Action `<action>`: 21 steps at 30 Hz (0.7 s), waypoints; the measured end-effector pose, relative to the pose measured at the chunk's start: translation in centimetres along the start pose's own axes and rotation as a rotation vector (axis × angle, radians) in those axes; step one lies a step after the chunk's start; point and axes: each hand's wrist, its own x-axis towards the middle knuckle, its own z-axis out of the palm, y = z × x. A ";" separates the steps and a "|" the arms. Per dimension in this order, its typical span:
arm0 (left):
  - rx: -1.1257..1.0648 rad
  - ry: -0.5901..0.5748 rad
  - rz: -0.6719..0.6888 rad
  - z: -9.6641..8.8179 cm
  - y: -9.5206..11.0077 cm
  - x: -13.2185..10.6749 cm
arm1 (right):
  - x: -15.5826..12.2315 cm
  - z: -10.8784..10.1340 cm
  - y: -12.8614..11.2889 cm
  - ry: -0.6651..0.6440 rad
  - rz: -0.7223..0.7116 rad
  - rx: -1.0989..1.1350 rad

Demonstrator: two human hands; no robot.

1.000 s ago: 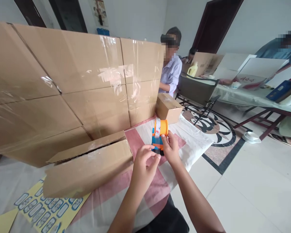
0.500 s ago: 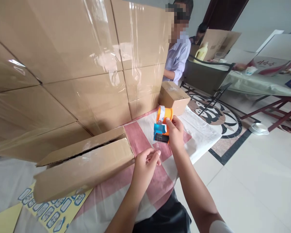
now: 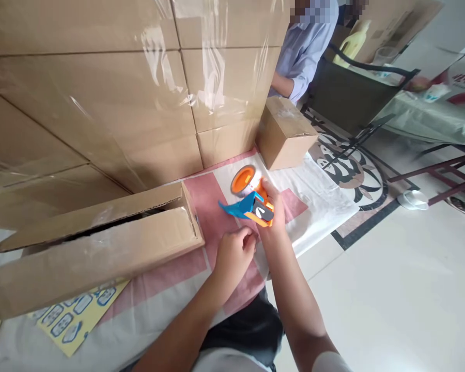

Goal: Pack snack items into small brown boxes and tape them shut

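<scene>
My right hand (image 3: pixel 276 209) is wrapped around an orange and blue tape dispenser (image 3: pixel 260 207), lifted over the striped cloth. Its round orange spool (image 3: pixel 243 181) faces up and left, and its blue part points left. My left hand (image 3: pixel 235 253) is closed just below and to the left of the dispenser, apart from it. Its fingers curl inward, so whatever they may hold is hidden. Left of my hands lies a long cardboard box (image 3: pixel 101 263), with a dark gap between its top flaps.
Wrapped cardboard boxes (image 3: pixel 139 103) form a wall behind the table. A small carton (image 3: pixel 287 137) stands at the far end of the cloth (image 3: pixel 201 201). Yellow sticker sheets (image 3: pixel 75 336) lie partly under the long box. A person in a light shirt (image 3: pixel 306 51) is beyond, near a chair (image 3: pixel 356 98).
The dispenser has turned in my right hand, so its blue part now points left. My left hand has curled more closed. The view has shifted, bringing the long box further left.
</scene>
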 end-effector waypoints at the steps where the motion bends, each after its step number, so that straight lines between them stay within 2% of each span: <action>1: -0.066 -0.011 -0.008 0.0 0.1 -0.1 | -0.1 -0.1 -0.1 0.085 -0.020 0.032; 3: -0.197 -0.014 -0.015 -0.3 0.4 -0.5 | -0.1 -0.3 -0.1 0.216 -0.106 -0.003; 4: -0.245 -0.006 -0.009 -0.5 0.6 -0.7 | 0.0 -0.4 0.1 0.234 -0.148 -0.065; 6: -0.318 0.022 0.002 -0.9 0.8 -1.1 | 0.3 -0.3 0.8 0.172 -0.156 -0.207; 9: -0.370 0.089 0.014 -1.5 1.0 -1.5 | 0.6 -0.1 2.1 -0.030 -0.068 -0.338; 11: -0.379 0.124 0.022 -2.0 1.2 -1.9 | 0.2 -0.3 2.1 -0.039 -0.076 -0.345; 14: -0.387 0.180 0.038 -3.1 1.4 -2.9 | -2.0 -1.4 0.1 -0.004 -0.262 -0.324; 15: -0.386 0.195 0.043 -3.5 1.5 -3.3 | -3.2 -1.8 -1.0 -0.093 -0.325 -0.326; 17: -0.372 0.211 0.052 -4.4 1.5 -4.2 | -5.5 -2.4 -3.1 -0.402 -0.388 -0.312; 18: -0.361 0.216 0.059 -4.9 1.5 -4.7 | -6.5 -2.5 -4.0 -0.508 -0.406 -0.308; 21: -0.303 0.258 0.088 -6.7 1.8 -6.3 | -8.4 -1.1 -6.3 -0.708 -0.439 -0.369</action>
